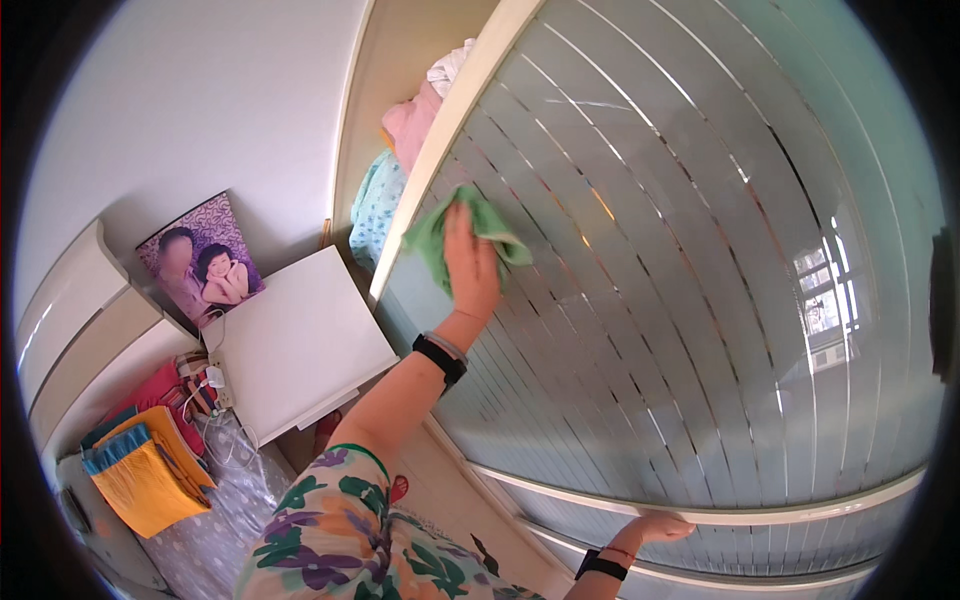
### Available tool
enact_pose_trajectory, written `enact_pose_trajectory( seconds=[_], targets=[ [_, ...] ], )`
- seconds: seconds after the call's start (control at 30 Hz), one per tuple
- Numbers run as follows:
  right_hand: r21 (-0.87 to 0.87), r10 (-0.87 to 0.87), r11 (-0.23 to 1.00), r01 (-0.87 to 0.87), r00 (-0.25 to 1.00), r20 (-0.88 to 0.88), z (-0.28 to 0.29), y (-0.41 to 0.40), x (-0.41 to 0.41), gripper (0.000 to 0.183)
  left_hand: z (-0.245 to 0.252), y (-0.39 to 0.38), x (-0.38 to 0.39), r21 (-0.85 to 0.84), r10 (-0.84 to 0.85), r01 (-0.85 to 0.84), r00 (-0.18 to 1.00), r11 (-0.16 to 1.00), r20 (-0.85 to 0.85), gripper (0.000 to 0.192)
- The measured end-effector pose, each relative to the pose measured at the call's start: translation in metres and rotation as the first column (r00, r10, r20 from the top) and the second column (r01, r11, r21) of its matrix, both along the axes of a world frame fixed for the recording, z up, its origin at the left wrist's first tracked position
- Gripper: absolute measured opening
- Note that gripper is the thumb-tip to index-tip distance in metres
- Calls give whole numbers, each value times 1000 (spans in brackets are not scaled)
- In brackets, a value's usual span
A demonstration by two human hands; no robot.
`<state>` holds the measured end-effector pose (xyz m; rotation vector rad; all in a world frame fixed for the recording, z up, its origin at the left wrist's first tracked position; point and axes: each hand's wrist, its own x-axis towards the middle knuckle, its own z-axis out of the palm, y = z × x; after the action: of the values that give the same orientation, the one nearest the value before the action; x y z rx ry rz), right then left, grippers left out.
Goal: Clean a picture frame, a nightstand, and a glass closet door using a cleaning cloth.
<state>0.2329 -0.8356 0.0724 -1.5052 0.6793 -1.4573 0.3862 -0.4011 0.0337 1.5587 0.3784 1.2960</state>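
Note:
My left hand [471, 262] lies over a crumpled green cloth [491, 221] and presses it against the striped frosted glass of a sliding wardrobe door [675, 300], close to the door's cream frame. The cloth spreads out around the fingers; my thumb is not clearly seen. A dark band circles the left wrist. Lower right, my right hand [661, 527] has its fingers curled at the long cream edge of the door frame [735, 516], and its fingertips are partly hidden.
Clothes and bedding [379, 199] fill the wardrobe's open part. At left stands a white bedside cabinet [300, 337] with a photo panel [202, 259] at its back. A power strip [223, 386] with cables is at its side. Folded orange textiles [146, 480] lie on the bed [217, 517].

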Motion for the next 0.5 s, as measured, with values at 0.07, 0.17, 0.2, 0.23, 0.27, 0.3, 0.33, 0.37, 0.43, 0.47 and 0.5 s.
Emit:
enact_pose_trajectory(
  seconds=[0.07,0.17,0.2,0.23,0.27,0.3,0.33,0.37,0.43,0.47,0.5],
  targets=[
    [49,16,999,-18,999,38,-4,-8,5,51,-40,0,11,-113,173,-166,983,980,54,41],
    [18,-12,1000,15,985,-174,-5,-2,8,45,-82,-29,-3,-575,-157,92,986,813,-64,40],
    [19,-2,1000,6,985,-173,-5,1,11,45,-80,-33,-3,-514,-184,129,981,848,-58,40],
    [56,11,998,-2,987,-160,-6,1,12,46,-78,-33,-2,-450,-211,165,976,878,-55,40],
    [79,-1,997,13,988,-151,-5,-8,8,46,-59,-33,-2,-409,-253,229,967,883,-6,39],
    [69,-12,997,23,988,-153,-5,-16,6,46,-29,-23,-2,-364,-292,288,955,886,44,38],
    [97,44,995,-34,994,-104,-8,-18,8,49,-7,0,2,-151,-176,180,984,972,41,39],
    [123,100,988,-93,993,-55,-11,-20,11,51,10,23,10,68,-59,55,996,996,62,40],
    [98,96,991,-89,993,-65,-20,-38,14,53,30,63,26,250,112,-120,993,961,47,42],
    [73,82,994,-76,994,-75,-24,-47,13,55,28,72,31,247,112,-120,993,962,46,42],
    [72,81,995,-76,994,-72,-25,-52,12,55,24,79,38,201,129,-132,991,971,24,41]
  ],
)
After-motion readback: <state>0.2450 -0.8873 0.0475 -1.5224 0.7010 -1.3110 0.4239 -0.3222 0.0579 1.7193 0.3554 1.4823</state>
